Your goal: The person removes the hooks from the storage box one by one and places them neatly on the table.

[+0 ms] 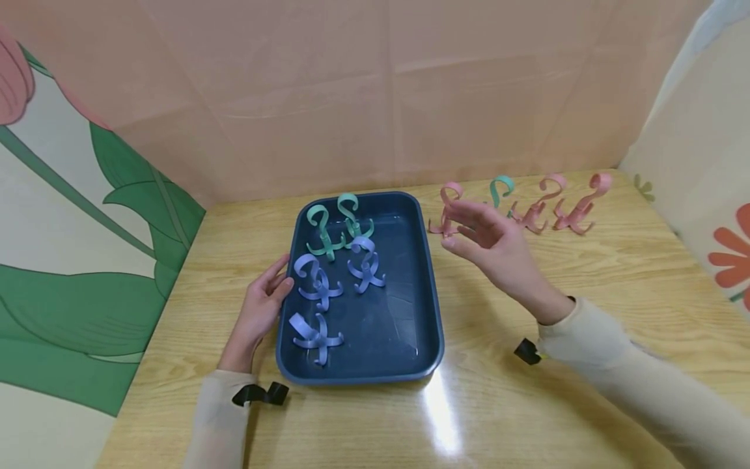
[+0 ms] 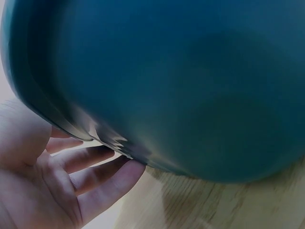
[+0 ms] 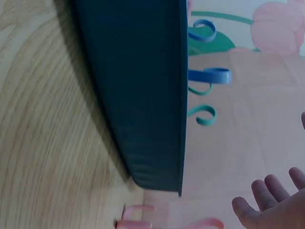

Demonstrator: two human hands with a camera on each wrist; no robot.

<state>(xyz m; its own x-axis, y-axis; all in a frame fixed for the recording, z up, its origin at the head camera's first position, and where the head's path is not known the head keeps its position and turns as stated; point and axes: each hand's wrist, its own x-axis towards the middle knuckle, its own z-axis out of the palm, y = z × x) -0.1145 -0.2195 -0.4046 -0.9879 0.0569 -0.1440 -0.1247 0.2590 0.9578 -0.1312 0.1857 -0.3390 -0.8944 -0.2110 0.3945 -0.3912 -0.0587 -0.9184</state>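
My left hand holds the left side of a dark blue tray, thumb at the rim and fingers against the outer wall. In the tray stand two green plastic hooks, each with a curled top and splayed prongs, and three periwinkle-blue hooks of the same shape. My right hand is over the table right of the tray, fingers spread and loosely bent, nothing in them. Its fingertips overlap a pink hook in the head view. Behind that hand a green hook is partly hidden.
Two more pink hooks stand at the right on the wooden table. A pinkish sheet hangs along the back edge. Flower-patterned panels flank the table, with green leaves at left and a red flower at right.
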